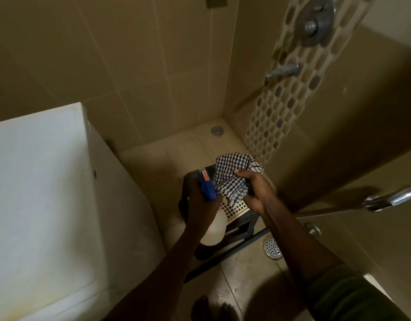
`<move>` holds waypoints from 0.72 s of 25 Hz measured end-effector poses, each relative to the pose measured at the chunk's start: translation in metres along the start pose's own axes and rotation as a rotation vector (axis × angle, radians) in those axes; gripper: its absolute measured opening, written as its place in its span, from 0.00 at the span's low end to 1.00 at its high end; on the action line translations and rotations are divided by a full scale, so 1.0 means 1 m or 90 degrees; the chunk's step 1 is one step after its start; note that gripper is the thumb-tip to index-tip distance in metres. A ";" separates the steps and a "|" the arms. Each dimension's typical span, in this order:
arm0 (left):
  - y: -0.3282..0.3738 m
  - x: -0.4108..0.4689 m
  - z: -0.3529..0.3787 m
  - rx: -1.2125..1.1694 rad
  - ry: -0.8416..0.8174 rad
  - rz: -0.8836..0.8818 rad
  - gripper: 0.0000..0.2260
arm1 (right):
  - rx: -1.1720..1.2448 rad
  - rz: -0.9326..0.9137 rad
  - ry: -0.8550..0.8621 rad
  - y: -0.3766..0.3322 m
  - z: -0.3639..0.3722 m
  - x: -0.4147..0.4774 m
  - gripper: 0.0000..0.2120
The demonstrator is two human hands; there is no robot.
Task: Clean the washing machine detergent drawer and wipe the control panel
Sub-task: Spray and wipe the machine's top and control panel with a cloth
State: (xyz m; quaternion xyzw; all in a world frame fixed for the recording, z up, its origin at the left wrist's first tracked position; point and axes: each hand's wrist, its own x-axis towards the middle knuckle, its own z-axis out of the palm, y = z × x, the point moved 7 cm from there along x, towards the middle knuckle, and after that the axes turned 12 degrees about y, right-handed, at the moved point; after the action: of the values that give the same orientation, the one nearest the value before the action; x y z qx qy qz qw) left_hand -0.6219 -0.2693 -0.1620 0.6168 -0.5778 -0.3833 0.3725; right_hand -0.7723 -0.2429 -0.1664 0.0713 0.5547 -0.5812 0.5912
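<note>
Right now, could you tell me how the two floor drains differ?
The far drain is small, dull grey and sits in the shower corner, clear of everything. The near drain looks larger and shinier, lying close to the stool and below the hose. Both are round, perforated and set in the tiled floor.

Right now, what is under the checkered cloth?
Under the checkered cloth stands a dark stool with a perforated seat; the cloth, the spray bottle and both hands cover much of it.

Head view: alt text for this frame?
Left hand holds a spray bottle with a blue trigger beside a checked cloth bunched in the right hand, above a dark stool in a tiled bathroom. A white washing machine stands at left.
</note>
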 end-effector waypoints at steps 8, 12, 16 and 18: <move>0.010 -0.084 -0.072 0.016 0.033 -0.012 0.20 | -0.087 -0.037 -0.055 0.028 -0.008 -0.111 0.15; 0.021 -0.156 -0.121 -0.023 -0.013 -0.068 0.13 | -0.184 -0.123 0.002 0.055 -0.030 -0.170 0.26; 0.016 -0.223 -0.189 -0.070 0.025 -0.096 0.11 | -0.130 -0.143 -0.011 0.081 -0.046 -0.246 0.17; 0.012 -0.247 -0.221 -0.066 0.048 -0.116 0.09 | -0.110 -0.136 -0.045 0.094 -0.042 -0.273 0.11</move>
State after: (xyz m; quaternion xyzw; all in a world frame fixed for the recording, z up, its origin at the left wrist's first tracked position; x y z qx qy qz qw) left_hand -0.4366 -0.0201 -0.0463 0.6605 -0.4845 -0.4216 0.3888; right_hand -0.6447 -0.0173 -0.0334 -0.0601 0.5857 -0.5933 0.5490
